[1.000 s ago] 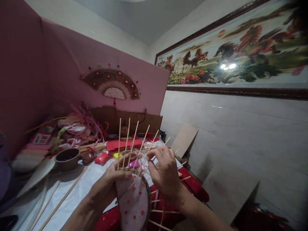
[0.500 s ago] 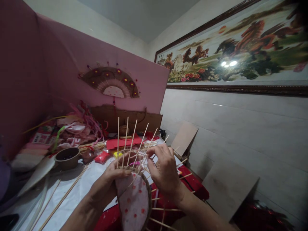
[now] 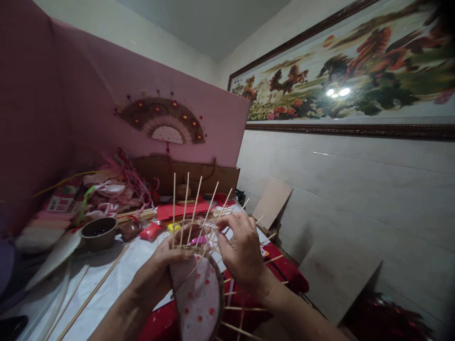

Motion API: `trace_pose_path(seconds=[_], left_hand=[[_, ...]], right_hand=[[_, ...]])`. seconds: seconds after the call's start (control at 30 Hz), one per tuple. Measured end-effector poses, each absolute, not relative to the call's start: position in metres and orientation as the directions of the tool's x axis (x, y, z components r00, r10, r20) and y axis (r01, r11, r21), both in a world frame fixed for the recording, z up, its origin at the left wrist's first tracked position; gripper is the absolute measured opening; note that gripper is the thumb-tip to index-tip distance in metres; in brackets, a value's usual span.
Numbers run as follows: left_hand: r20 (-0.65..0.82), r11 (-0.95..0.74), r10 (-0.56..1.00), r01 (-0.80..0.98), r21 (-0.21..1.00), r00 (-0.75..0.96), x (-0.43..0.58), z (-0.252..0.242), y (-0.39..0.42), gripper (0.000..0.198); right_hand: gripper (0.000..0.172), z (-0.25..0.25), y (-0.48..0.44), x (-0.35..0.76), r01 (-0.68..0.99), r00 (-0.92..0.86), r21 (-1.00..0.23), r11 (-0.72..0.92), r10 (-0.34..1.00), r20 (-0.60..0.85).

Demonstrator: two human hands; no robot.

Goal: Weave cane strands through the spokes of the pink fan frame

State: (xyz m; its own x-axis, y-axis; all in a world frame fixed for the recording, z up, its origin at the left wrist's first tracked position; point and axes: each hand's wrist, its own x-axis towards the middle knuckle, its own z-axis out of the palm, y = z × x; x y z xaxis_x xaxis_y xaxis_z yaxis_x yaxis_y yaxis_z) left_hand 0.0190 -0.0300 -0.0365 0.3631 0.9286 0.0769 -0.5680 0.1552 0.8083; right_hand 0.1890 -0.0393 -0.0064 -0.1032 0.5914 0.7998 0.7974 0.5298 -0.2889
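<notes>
I hold up a half-made fan: a white, red-dotted cloth half-disc [image 3: 199,298] with several thin bamboo sticks [image 3: 186,208] fanning out from its rim. My left hand [image 3: 161,267] grips the disc's upper left edge, thumb on top. My right hand [image 3: 240,251] is closed in a pinch at the sticks near the upper right of the fan, on a thin cord or strip woven between them [image 3: 199,222]. What exactly the fingertips pinch is too small to make out.
A white-covered table [image 3: 117,279] carries a brown bowl [image 3: 99,233], loose long sticks [image 3: 92,293], red paper [image 3: 181,210] and a heap of pink ribbons [image 3: 117,189]. A finished fan [image 3: 163,123] hangs on the pink board. Cardboard pieces [image 3: 272,203] lean on the right wall.
The view has tilted slightly. My right hand's fingers have shifted a little along the sticks; the left hand keeps its grip on the disc.
</notes>
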Motion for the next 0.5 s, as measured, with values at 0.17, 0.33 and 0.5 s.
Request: trace_pose_path(seconds=[0.17,0.33,0.5], left_hand=[[0.095,0.140,0.928,-0.573,0.808,0.361,0.0193,-0.0347,-0.0321,0.049],[0.091,0.139,0.933,-0.579,0.803,0.349,0.0187,-0.0383,-0.0297,0.048],[0.097,0.148,0.925,-0.585,0.798,0.366,0.0178,-0.0420,-0.0264,0.050]], right_hand=[[0.017,-0.0053,-0.0404,0.1884,0.790,-0.097,-0.291,0.540,0.578,0.810],[0.018,-0.0049,-0.0409,0.1890,0.792,-0.100,-0.287,0.539,0.579,0.809],[0.017,-0.0068,-0.0406,0.1895,0.783,-0.098,-0.303,0.543,0.589,0.802]])
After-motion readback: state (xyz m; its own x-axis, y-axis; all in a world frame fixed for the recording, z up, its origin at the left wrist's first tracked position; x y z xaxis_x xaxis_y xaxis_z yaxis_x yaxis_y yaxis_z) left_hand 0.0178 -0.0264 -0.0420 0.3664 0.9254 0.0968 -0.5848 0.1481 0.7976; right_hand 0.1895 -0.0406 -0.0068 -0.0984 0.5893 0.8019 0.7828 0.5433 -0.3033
